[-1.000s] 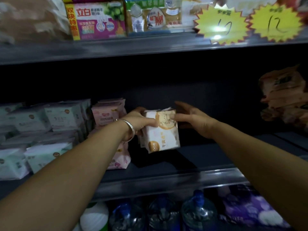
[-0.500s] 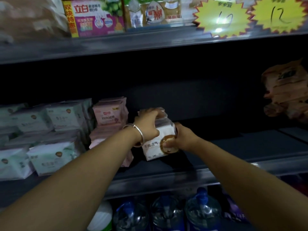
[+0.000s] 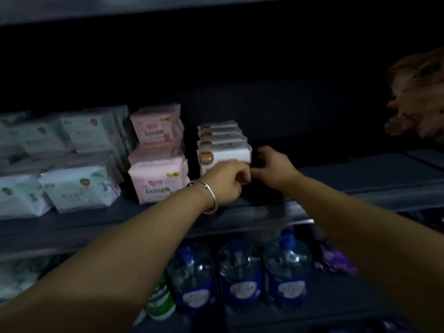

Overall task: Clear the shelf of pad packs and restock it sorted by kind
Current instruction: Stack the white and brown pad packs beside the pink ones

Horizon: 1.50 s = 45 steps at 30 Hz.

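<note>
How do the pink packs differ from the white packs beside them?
The pink packs are stacked in two tiers; the white packs stand in one row, front to back. Pink ones show pink lettering, white ones a gold-brown badge. Both sit on the same shelf.

The front pink pad pack (image 3: 157, 182) reads "100%" followed by blurred characters. The upper pink pad pack (image 3: 153, 129) behind it shows what looks like the same "100%" line. Print on the other packs and bottles is too blurred to read.
</note>
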{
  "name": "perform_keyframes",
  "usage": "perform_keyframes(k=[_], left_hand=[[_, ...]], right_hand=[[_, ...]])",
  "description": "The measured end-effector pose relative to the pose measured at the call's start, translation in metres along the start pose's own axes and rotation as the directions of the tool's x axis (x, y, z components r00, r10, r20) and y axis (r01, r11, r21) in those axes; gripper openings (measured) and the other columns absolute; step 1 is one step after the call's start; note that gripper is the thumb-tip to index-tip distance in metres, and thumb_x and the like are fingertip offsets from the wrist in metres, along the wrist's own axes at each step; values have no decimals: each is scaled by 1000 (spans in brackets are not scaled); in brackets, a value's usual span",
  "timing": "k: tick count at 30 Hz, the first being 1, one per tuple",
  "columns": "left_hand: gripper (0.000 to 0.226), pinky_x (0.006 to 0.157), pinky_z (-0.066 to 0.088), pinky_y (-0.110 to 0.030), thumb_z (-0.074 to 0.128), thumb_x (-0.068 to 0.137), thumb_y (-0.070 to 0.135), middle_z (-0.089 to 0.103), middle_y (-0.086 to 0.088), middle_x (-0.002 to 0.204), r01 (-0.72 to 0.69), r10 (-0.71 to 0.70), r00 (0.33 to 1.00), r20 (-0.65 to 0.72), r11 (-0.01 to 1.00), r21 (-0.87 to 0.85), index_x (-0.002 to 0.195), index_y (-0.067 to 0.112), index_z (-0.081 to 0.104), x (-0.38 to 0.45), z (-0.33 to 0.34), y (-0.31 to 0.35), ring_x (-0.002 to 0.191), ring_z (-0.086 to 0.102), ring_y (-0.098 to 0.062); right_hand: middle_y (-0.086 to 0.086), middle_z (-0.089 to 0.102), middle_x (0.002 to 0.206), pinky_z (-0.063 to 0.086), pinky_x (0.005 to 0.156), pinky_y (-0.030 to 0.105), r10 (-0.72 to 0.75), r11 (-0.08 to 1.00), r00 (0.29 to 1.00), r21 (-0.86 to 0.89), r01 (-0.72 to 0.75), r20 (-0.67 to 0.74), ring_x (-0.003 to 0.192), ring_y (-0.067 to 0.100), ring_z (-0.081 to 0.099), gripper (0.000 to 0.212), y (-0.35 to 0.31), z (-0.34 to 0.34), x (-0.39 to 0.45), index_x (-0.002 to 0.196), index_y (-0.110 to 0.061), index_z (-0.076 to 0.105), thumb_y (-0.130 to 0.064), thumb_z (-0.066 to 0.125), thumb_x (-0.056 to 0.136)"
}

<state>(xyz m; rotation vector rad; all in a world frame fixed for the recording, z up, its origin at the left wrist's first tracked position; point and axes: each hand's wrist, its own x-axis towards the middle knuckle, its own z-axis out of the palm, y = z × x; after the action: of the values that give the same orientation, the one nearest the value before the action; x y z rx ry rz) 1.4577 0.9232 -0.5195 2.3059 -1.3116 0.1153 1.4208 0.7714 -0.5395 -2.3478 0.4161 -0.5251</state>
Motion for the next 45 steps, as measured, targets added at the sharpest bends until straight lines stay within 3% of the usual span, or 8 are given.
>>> perform_keyframes(k=[3, 8, 14, 19, 25, 29, 37, 45], left_hand=[[25, 77, 45, -31, 52, 72, -5, 55, -7, 99, -119, 122, 988, -99, 992, 35, 93, 6, 60, -17, 20, 18, 89, 52, -23], [19, 76, 35, -34, 50, 72, 3, 50, -13, 97, -216, 221, 973, -60, 973, 81, 91, 4, 53, -67, 89, 44, 90, 45, -26], [34, 90, 32, -31, 56, 84, 17, 44, -6, 119, -112, 68, 938, 341, 988, 111, 116, 12, 46, -122, 191, 42, 111, 42, -25], [55, 101, 28, -37, 61, 84, 27, 37, -1, 131, 17, -110, 862, 494, 982, 189, 133, 21, 36, -147, 251, 25, 123, 36, -23], [59, 102, 28, -36, 63, 82, 27, 37, 2, 133, 82, -186, 825, 533, 974, 213, 133, 23, 35, -171, 304, -3, 125, 34, -19], [56, 103, 27, -34, 62, 82, 24, 38, 4, 131, 106, -185, 851, 492, 977, 184, 132, 23, 36, -182, 321, -12, 125, 34, -17], [44, 96, 26, -26, 60, 82, 18, 42, 6, 123, 53, -90, 889, 449, 994, 94, 122, 23, 43, -201, 334, -18, 117, 37, -12], [24, 84, 42, -30, 56, 80, 11, 51, 1, 107, -17, 53, 883, 467, 996, -82, 103, 14, 53, -229, 336, -1, 100, 46, -15]], right_hand=[[13, 55, 127, 37, 100, 41, -262, 944, 949, -249, 215, -174, 119, 31, 46, 52, 11, -17, -39, 130, -8, 50, -22, 66, 82], [16, 57, 98, 39, 74, 43, -494, 787, 853, -504, 355, -171, 92, 35, 50, 35, 55, -21, -125, 100, -4, 59, -20, 60, 70], [14, 56, 85, 44, 64, 39, -330, 774, 939, -543, 326, 94, 80, 33, 51, 30, 138, 11, -196, 88, -4, 59, -21, 58, 62], [14, 59, 86, 48, 61, 39, -226, 772, 912, -508, 382, 342, 75, 34, 57, 51, 196, 57, -235, 96, -8, 53, -20, 79, 54], [6, 40, 132, 33, 101, 34, -25, 754, 802, -515, 407, 597, 120, 23, 37, 68, 240, 120, -260, 136, -13, 36, -43, 63, 82], [7, 35, 139, 32, 105, 34, 34, 780, 793, -512, 359, 609, 123, 24, 35, 88, 250, 153, -263, 143, -11, 25, -46, 70, 77], [9, 37, 133, 27, 104, 41, 61, 628, 853, -685, 370, 518, 122, 28, 32, 71, 251, 175, -264, 133, -15, 38, -47, 67, 77], [10, 49, 128, 32, 100, 38, 135, 827, 849, -530, 187, 510, 119, 27, 43, 65, 239, 165, -256, 124, -13, 41, -48, 67, 76]])
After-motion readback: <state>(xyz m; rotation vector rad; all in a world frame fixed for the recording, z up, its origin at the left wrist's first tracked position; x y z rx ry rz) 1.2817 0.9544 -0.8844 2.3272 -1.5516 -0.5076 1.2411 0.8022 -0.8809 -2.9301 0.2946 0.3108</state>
